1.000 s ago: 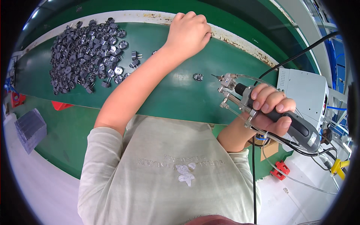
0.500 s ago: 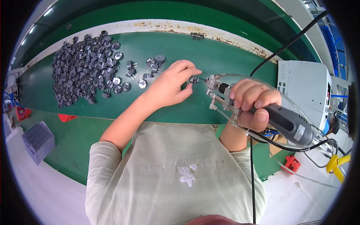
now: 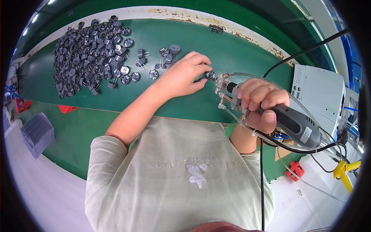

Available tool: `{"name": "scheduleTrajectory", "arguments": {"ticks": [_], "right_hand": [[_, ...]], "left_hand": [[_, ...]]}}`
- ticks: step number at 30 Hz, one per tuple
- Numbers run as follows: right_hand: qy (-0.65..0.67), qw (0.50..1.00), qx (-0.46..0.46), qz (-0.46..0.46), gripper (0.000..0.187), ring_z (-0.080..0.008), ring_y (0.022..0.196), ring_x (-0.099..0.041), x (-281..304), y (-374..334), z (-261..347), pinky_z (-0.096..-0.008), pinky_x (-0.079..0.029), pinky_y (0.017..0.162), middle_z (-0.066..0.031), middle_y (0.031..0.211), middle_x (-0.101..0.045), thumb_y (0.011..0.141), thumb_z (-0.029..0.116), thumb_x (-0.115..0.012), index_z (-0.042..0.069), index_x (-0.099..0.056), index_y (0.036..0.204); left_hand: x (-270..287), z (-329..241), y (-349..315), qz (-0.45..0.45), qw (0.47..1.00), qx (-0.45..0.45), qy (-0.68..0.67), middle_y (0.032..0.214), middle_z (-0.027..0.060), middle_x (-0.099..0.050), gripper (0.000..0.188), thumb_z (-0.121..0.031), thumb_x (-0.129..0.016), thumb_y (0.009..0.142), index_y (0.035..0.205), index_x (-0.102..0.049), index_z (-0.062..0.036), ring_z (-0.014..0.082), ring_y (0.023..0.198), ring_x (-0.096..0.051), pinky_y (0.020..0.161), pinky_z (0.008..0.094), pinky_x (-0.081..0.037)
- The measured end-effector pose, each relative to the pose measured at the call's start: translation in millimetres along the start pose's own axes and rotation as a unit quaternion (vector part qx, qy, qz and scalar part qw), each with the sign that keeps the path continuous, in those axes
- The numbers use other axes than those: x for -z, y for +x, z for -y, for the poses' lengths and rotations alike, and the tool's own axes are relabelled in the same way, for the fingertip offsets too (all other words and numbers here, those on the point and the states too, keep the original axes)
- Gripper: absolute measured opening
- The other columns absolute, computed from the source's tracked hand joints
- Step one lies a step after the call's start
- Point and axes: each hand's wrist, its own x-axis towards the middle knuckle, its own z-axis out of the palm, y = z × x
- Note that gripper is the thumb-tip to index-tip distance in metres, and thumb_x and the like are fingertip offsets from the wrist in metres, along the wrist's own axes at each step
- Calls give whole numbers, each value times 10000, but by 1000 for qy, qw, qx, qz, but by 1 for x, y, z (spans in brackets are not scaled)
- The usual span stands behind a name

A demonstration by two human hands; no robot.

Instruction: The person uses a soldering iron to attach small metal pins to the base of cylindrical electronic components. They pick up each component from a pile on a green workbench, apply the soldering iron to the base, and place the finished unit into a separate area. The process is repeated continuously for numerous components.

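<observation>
A small round grey part [image 3: 210, 75] is pinched between the fingertips of the left hand [image 3: 181, 75] just above the middle of the frame, over the green table [image 3: 232, 50]. The right hand [image 3: 259, 102], right of centre, is closed around a grey power tool [image 3: 288, 121], whose metal tip [image 3: 221, 82] is held against the part. A black cable [image 3: 261, 174] and clear tubes [image 3: 301, 112] are seen leaving the tool. A heap of similar grey parts [image 3: 85, 54] is spread across the upper left, and a grey box [image 3: 319, 91] is seen at the right edge.
</observation>
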Motion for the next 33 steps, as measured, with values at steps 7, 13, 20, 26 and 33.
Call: {"name": "scheduleTrajectory", "arguments": {"ticks": [7, 13, 20, 26, 33], "right_hand": [[-45, 997, 15, 57, 233, -199, 517, -556, 5, 2, 0, -405, -524, 550, -57, 658, -567, 906, 257, -663, 81, -510, 912], [-65, 996, 11, 66, 249, -192, 511, -551, 2, 2, 1, -402, -531, 556, -45, 647, -546, 904, 265, -678, 85, -506, 916], [-59, 997, 3, 50, 298, -195, 507, -562, -2, 2, 1, -390, -532, 545, -50, 627, -566, 896, 224, -768, 65, -516, 904], [-95, 994, -11, 62, 272, -190, 496, -544, -6, 3, 1, -397, -531, 546, -43, 630, -545, 897, 247, -726, 79, -515, 868], [-70, 993, -57, 79, 176, -203, 542, -561, -13, 21, -12, -345, -510, 552, -85, 634, -591, 753, -37, -696, 13, -528, 766]], "left_hand": [[0, 1, 1, 0, 1000, -1, 4, 1202, 113, -645, 323, -57, -776, 800, 1113, -708, -14, 322, 1123, -597, 946, 410, -534], [1, 1, 2, 3, 1000, 1, 3, 1203, 117, -646, 314, -58, -771, 809, 1114, -709, -15, 323, 1114, -598, 943, 410, -531], [1, 1, 3, 0, 1000, -3, 2, 1199, 119, -645, 317, -56, -775, 805, 1113, -712, -22, 325, 1108, -598, 936, 409, -530], [2, -3, 2, 8, 1000, 16, -2, 1206, 109, -641, 309, -55, -784, 797, 1094, -708, -18, 318, 1113, -597, 939, 411, -530], [7, -6, 5, 7, 1000, 3, -11, 1154, 105, -640, 278, -33, -780, 767, 1037, -723, -1, 310, 1120, -587, 982, 395, -515]]}}
